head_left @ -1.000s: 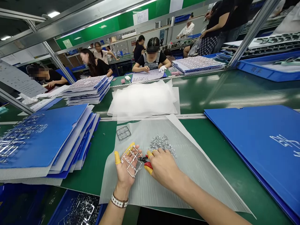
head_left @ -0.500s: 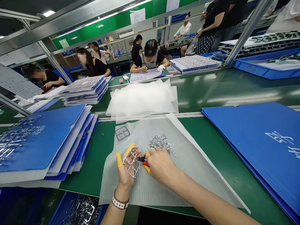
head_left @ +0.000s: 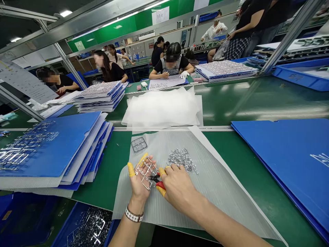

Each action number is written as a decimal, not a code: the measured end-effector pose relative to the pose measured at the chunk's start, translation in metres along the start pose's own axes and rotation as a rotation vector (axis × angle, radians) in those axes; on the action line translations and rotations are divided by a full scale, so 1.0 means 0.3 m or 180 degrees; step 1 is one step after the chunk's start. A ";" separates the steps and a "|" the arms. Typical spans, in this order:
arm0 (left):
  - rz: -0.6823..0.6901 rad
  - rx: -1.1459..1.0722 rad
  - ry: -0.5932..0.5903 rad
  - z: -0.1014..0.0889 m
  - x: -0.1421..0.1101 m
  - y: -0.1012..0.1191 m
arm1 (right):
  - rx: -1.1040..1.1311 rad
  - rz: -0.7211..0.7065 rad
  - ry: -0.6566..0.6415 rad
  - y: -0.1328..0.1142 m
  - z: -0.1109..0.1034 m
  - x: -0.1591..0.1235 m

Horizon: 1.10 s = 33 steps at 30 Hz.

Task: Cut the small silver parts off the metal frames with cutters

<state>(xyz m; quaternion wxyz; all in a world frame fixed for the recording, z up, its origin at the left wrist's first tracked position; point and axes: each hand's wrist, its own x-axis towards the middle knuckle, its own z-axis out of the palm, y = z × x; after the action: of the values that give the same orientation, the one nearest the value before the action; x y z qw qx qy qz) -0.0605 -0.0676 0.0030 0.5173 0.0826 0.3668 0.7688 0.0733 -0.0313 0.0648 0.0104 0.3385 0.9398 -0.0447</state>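
My left hand (head_left: pixel 141 183), palm up with yellow finger cots on the thumb and a finger, holds a shiny silver sprue frame (head_left: pixel 146 165) with small parts on its bars. My right hand (head_left: pixel 177 181), also in yellow finger cots, is closed round red-handled cutting nippers (head_left: pixel 160 184). Their dark jaws reach in at the frame's right lower side; whether they touch a bar I cannot tell. Just beyond my right hand, a pile of small silver parts (head_left: pixel 182 159) lies on a white foam sheet (head_left: pixel 205 199). Another sprue frame (head_left: pixel 139 144) lies flat at the sheet's upper left corner.
Stacked blue sheets (head_left: pixel 69 144) with silver frames on top stand at left; blue boards (head_left: pixel 288 151) lie at right. White foam sheets (head_left: pixel 161 109) are piled behind. Below the bench's left edge sits a blue bin (head_left: pixel 74 212) of silver scraps. Several people work across the bench.
The nippers have shifted lower along the frame, and the frame has tilted in my left hand. The whole view has swung a little to the left.
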 end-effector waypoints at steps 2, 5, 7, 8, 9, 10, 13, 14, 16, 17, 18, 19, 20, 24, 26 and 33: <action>0.0012 0.0015 0.0026 0.001 -0.004 -0.007 | 0.0042 -0.0014 -0.0055 -0.008 -0.002 0.003; 0.0070 0.0082 0.0040 0.003 -0.010 -0.013 | 0.0061 0.0006 -0.0125 -0.011 0.001 0.007; 0.0147 0.0165 0.0035 0.008 -0.013 -0.012 | 0.0062 -0.0002 -0.0127 -0.009 0.004 0.007; 0.0187 0.0209 0.0030 0.011 -0.015 -0.011 | 0.0059 -0.0008 -0.0121 -0.008 0.005 0.007; 0.0220 0.0245 0.0027 0.014 -0.016 -0.010 | 0.0054 -0.0010 -0.0118 -0.007 0.005 0.007; 0.0246 0.0274 0.0023 0.016 -0.017 -0.009 | 0.0049 -0.0008 -0.0120 -0.007 0.006 0.007; 0.0328 0.0375 -0.0009 0.019 -0.020 -0.010 | 0.0039 -0.0011 -0.0126 -0.006 0.006 0.006; 0.0367 0.0419 -0.0022 0.018 -0.021 -0.012 | 0.0041 -0.0017 -0.0122 -0.005 0.006 0.006; 0.0454 0.0507 -0.0040 0.014 -0.021 -0.015 | 0.0042 -0.0026 -0.0109 -0.004 0.006 0.005; 0.0490 0.0541 -0.0043 0.012 -0.021 -0.017 | 0.0045 -0.0029 -0.0103 -0.004 0.006 0.005; 0.0521 0.0569 -0.0043 0.010 -0.021 -0.019 | 0.0055 -0.0032 -0.0104 -0.003 0.006 0.005; 0.0542 0.0591 -0.0042 0.009 -0.021 -0.021 | 0.0074 -0.0032 -0.0110 -0.002 0.006 0.005; 0.0551 0.0607 -0.0040 0.007 -0.021 -0.022 | 0.0097 -0.0031 -0.0115 -0.001 0.005 0.006; 0.0531 0.0615 -0.0032 0.005 -0.020 -0.024 | 0.0111 -0.0022 -0.0123 -0.002 0.004 0.007; 0.0525 0.0603 -0.0018 0.006 -0.021 -0.023 | 0.0065 -0.0036 -0.0090 -0.004 0.007 0.007; 0.0507 0.0588 0.0003 0.012 -0.021 -0.020 | -0.0044 -0.0133 -0.0062 -0.013 0.014 0.008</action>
<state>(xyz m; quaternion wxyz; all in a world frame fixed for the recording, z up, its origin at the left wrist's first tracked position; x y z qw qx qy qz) -0.0514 -0.0702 0.0032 0.4446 0.1584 0.4285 0.7705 0.0689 -0.0333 0.0607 0.0209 0.3183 0.9468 -0.0417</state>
